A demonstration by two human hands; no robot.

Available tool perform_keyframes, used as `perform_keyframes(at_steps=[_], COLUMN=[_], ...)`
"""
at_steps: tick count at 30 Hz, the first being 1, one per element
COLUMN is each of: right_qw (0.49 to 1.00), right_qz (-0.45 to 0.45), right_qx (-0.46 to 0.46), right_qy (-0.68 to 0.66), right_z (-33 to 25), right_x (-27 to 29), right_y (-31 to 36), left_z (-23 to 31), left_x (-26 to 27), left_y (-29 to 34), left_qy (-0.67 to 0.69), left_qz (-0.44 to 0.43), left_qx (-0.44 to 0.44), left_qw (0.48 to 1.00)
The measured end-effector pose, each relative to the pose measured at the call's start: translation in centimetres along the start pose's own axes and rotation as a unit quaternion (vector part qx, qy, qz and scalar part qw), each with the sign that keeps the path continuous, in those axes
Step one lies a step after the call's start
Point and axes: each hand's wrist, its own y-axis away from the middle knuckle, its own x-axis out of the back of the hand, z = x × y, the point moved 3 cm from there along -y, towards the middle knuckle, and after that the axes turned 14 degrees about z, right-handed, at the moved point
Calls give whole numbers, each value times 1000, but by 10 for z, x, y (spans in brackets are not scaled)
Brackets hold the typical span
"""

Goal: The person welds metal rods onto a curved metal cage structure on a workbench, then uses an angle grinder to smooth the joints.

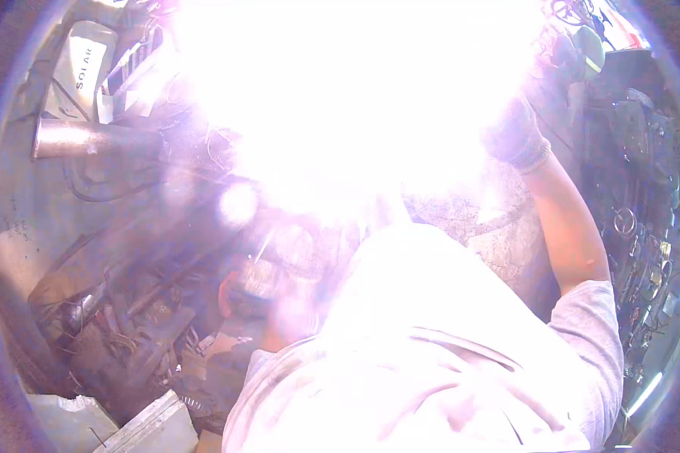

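Glare just left of the gloved right hand, likely hiding the work there. Can't make out the left hand or either grip. Best to go slow and steady.

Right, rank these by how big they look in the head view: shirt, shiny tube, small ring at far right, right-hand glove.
1. Shirt
2. Shiny tube
3. Small ring
Unranked: right-hand glove, since glare hides part of it.
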Motion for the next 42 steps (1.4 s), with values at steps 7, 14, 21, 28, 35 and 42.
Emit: perform_keyframes(at_steps=[7, 14, 21, 28, 35, 42], right_qw=[1000, 1000, 1000, 1000, 1000, 998], right_qz=[-12, 3, 7, 11, 16, -17], right_qx=[4, -10, -13, -17, -21, -44], right_qy=[-6, -5, 7, 13, 17, 41], right_z=[-3, -5, -2, -1, 2, -3], right_x=[-2, -2, 1, -1, 4, 3], right_y=[-4, -2, 0, 0, 2, 3], left_z=[4, 5, 7, 8, 9, 15], left_x=[0, -1, -2, -1, 2, 2], left_y=[-5, -7, -7, -10, -10, -13], left_qy=[30, 40, 44, 47, 43, 49], left_qz=[-3, -7, -7, -7, -3, -1], left_qx=[66, 84, 87, 93, 92, 88], left_qw=[997, 996, 995, 995, 995, 995])
